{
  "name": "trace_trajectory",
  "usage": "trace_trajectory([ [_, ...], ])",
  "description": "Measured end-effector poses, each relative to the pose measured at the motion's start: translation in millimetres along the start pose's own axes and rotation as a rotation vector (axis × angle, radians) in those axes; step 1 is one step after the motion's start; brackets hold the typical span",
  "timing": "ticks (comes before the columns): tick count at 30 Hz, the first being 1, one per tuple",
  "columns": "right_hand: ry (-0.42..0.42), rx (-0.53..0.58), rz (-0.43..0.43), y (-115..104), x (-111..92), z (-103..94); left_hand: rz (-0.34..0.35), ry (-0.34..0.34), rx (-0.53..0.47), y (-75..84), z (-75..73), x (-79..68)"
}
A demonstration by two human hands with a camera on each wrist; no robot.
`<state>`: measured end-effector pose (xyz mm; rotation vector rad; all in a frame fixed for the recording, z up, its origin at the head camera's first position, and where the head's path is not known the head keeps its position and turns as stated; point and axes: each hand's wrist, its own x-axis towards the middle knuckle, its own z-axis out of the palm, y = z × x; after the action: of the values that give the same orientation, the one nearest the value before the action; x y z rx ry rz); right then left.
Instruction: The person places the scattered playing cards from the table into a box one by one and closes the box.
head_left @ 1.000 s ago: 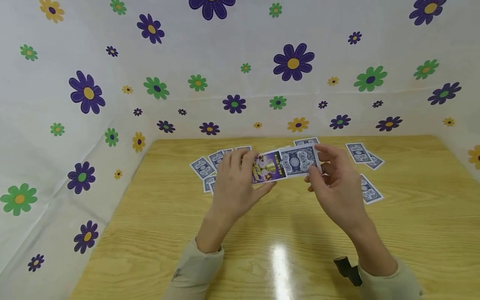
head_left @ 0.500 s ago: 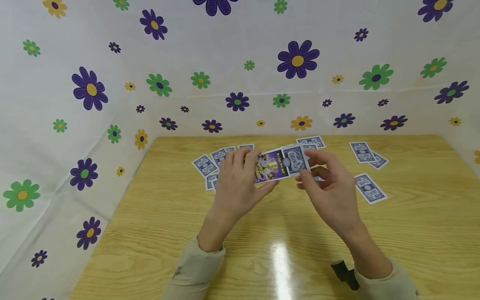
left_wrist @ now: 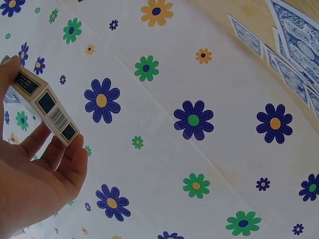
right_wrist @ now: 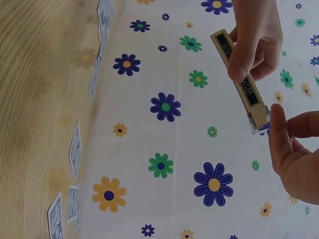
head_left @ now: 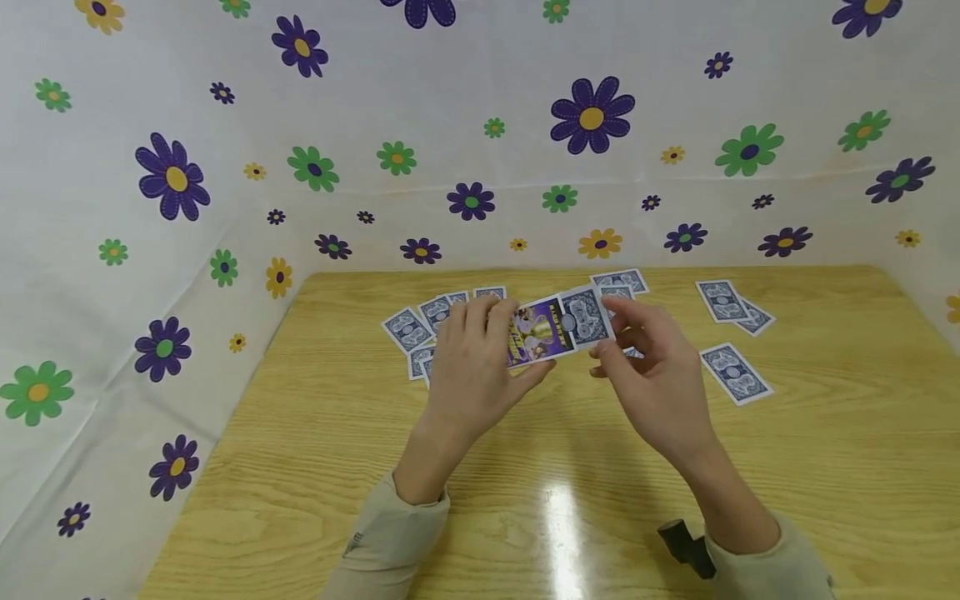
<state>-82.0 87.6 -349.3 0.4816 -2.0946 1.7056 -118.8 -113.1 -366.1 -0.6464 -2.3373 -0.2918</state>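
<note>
My left hand [head_left: 472,367] grips a card box [head_left: 542,332] with a purple front and a gold trophy picture, held above the table. In the left wrist view, the end of the box [left_wrist: 52,112] shows cream edges, dark panels and a barcode. A blue-backed playing card [head_left: 585,317] sticks partly out of the box's right end; its other part is hidden inside. My right hand [head_left: 663,383] pinches the card's outer end between thumb and fingers. In the right wrist view, the right fingers [right_wrist: 281,142] are right at the box's mouth.
Several blue-backed cards [head_left: 407,331] lie face down at the back left of the table, partly behind my left hand. Others [head_left: 619,282] lie behind my right hand, with more cards [head_left: 737,372] to its right. A flower-patterned white cloth [head_left: 420,108] borders the table's back and left.
My right hand has moved left with the card, and less of the card now shows outside the box. The left hand keeps its grip on the box.
</note>
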Motion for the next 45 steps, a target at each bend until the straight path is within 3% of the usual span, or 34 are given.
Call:
trace_trajectory([
  [12,0.067,0.257,0.193,7,6,-2.7,-0.043,-0.018,-0.051,2.6,-1.2,0.0],
  [17,0.076,0.304,0.241,8,6,-2.4,-0.045,-0.023,-0.058,3.5,-1.5,1.0],
  [22,0.07,0.229,0.203,7,3,3.1,-0.04,-0.027,-0.044,4.1,-1.8,1.4],
  [29,0.099,-0.046,0.039,8,-4,6.2,-0.026,-0.023,-0.039,5.4,-1.4,0.1],
  [32,0.119,-0.069,0.031,11,-4,5.4,-0.023,-0.025,-0.04,5.7,-0.6,-0.5],
  [42,0.102,0.234,0.237,18,6,2.6,-0.011,-0.017,-0.039,5.1,2.9,-0.5],
  [45,0.112,0.227,0.235,17,4,3.7,-0.013,-0.025,-0.044,5.6,2.9,-0.7],
])
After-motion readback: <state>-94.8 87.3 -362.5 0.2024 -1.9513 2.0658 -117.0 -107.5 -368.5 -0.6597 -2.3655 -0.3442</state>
